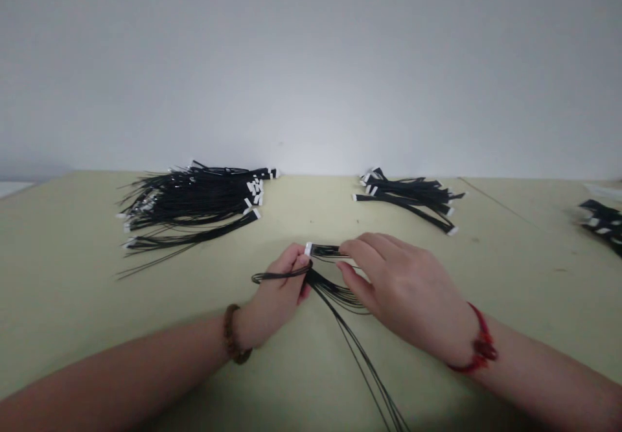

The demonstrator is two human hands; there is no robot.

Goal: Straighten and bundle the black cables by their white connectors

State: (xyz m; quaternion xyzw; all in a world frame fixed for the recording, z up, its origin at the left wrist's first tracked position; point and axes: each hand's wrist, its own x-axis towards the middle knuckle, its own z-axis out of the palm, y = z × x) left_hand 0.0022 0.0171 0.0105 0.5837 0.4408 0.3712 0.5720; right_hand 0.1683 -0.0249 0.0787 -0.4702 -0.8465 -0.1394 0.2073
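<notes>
My left hand [282, 286] is closed around a black wire harness [335, 291], close to its white connector [308, 249]. A loop of thin black wire sticks out to the left across that hand. My right hand [398, 283] bends over the wires just right of the connector, its thumb and fingers around them; the fingertips partly hide the strands. Several loose wire ends trail from the harness down toward the bottom edge of the view.
At the back left lies a large pile of black wire harnesses [204, 195] with white connectors. A smaller harness pile [408, 192] lies back right. More black harnesses [602, 225] show at the right edge. A pale wall [311, 69] rises behind the yellowish table [146, 315].
</notes>
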